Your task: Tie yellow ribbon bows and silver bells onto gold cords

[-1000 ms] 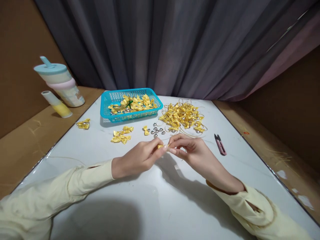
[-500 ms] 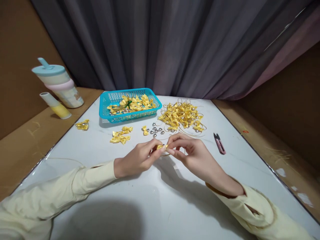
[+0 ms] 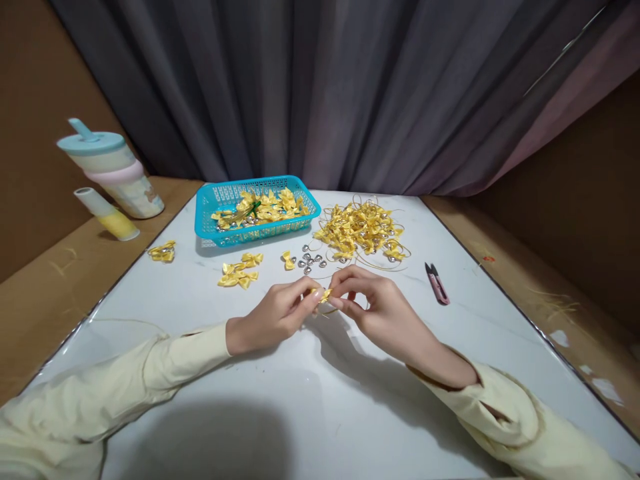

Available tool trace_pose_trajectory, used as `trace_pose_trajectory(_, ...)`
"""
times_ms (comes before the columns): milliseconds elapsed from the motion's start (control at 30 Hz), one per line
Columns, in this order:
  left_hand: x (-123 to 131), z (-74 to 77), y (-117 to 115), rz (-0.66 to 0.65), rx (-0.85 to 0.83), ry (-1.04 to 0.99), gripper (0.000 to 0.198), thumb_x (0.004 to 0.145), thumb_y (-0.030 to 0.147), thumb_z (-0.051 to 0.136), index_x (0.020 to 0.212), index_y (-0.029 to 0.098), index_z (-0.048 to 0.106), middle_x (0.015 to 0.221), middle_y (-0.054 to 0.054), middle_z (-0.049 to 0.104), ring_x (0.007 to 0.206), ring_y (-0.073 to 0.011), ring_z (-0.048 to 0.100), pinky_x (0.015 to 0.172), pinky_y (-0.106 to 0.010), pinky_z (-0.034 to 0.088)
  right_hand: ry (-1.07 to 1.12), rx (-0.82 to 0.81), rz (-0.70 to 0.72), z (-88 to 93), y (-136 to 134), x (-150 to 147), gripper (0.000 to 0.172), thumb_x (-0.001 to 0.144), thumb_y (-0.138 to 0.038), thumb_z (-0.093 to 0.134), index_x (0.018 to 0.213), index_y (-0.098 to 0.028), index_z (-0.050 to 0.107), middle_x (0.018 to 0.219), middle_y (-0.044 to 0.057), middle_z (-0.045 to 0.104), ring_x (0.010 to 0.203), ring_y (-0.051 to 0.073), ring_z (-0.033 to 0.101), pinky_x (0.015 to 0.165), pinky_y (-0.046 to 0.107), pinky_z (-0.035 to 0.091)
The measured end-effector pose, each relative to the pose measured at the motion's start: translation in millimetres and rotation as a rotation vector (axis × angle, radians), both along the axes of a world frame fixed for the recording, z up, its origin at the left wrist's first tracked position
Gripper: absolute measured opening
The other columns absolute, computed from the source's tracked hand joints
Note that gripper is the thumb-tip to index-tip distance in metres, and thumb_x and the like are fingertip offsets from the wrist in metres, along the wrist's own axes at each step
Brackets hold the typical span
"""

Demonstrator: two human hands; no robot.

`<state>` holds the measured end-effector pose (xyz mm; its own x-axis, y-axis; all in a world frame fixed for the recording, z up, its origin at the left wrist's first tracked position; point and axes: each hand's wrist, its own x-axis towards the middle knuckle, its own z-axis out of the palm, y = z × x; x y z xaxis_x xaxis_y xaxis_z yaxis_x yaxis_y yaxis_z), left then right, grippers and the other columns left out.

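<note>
Between my fingertips, over the middle of the table, is a small yellow ribbon bow [image 3: 326, 295]. My left hand [image 3: 277, 313] pinches its left side, thumb and forefinger closed. From the other side my right hand [image 3: 383, 303] grips the bow's right end, its fingertips also pressed together. A thin gold cord loops below the bow near the right fingers. Just beyond the hands lie several silver heart-shaped beads [image 3: 311, 261] and a single yellow bow [image 3: 287, 261]. More loose yellow bows [image 3: 240, 272] rest to the left of these.
A blue basket [image 3: 199, 220] holds yellow bows. Beside it is a heap of corded bows [image 3: 357, 227]. Pink-handled thread snips [image 3: 438, 287] lie at right, a small bow bundle [image 3: 163, 251] at left. A lidded tumbler [image 3: 117, 177] and a thread cone [image 3: 113, 220] stand on the left ledge.
The held bow has turned between my fingers: the silver bead that showed on it is now mostly out of sight. Both hands stay close together, and the view has shifted slightly.
</note>
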<state>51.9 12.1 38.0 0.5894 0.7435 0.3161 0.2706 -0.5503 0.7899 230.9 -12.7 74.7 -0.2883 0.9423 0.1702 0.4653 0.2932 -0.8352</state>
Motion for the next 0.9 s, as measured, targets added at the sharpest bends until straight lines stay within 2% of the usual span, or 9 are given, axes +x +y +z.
trace_pose_trajectory(167, -0.9, -2.0, 3.8, -0.001, 0.042, -0.031, 0.021, 0.092, 0.024, 0.038, 0.079, 0.015, 0.052, 0.069, 0.000, 0.056, 0.060, -0.0092, 0.050, 0.057, -0.021, 0.039, 0.204, -0.258, 0.029, 3.3, 6.1, 3.6, 0.010, 0.073, -0.015, 0.060, 0.064, -0.016, 0.065, 0.081, 0.003, 0.057, 0.075, 0.013, 0.054, 0.065, 0.027, 0.041)
trace_pose_trajectory(400, -2.2, -4.2, 6.3, -0.039, 0.027, -0.080, 0.020, 0.093, 0.024, 0.038, 0.081, 0.016, 0.052, 0.066, 0.002, 0.054, 0.057, -0.0083, 0.048, 0.055, -0.020, 0.039, 0.404, -0.446, 0.120, 5.6, 9.4, 6.7, 0.006, 0.065, -0.021, 0.068, 0.061, -0.017, 0.067, 0.078, 0.000, 0.054, 0.068, 0.011, 0.052, 0.063, 0.026, 0.042)
trace_pose_trajectory(533, -2.7, -5.2, 6.9, -0.047, 0.042, -0.097, 0.020, 0.093, 0.024, 0.039, 0.081, 0.016, 0.052, 0.067, 0.001, 0.056, 0.059, -0.0088, 0.050, 0.057, -0.021, 0.040, 0.393, -0.419, 0.097, 3.8, 10.5, 6.4, 0.004, 0.067, -0.020, 0.066, 0.064, -0.018, 0.068, 0.079, 0.001, 0.057, 0.072, 0.012, 0.053, 0.068, 0.029, 0.042)
trace_pose_trajectory(667, -2.6, -3.9, 6.3, -0.056, 0.055, -0.110, 0.021, 0.093, 0.024, 0.038, 0.080, 0.016, 0.052, 0.070, 0.000, 0.058, 0.061, -0.0089, 0.052, 0.059, -0.021, 0.041, 0.289, -0.294, 0.037, 2.1, 8.1, 4.7, 0.008, 0.071, -0.020, 0.063, 0.066, -0.017, 0.068, 0.081, 0.002, 0.058, 0.075, 0.014, 0.054, 0.071, 0.030, 0.041)
trace_pose_trajectory(900, -2.8, -3.4, 3.3, -0.036, 0.106, -0.056, 0.017, 0.092, 0.026, 0.040, 0.086, 0.016, 0.052, 0.073, -0.001, 0.060, 0.062, -0.0101, 0.054, 0.059, -0.022, 0.043, 0.217, -0.142, -0.007, -1.5, 3.3, 1.5, 0.010, 0.074, -0.018, 0.062, 0.065, -0.017, 0.066, 0.082, 0.004, 0.058, 0.078, 0.015, 0.055, 0.067, 0.029, 0.042)
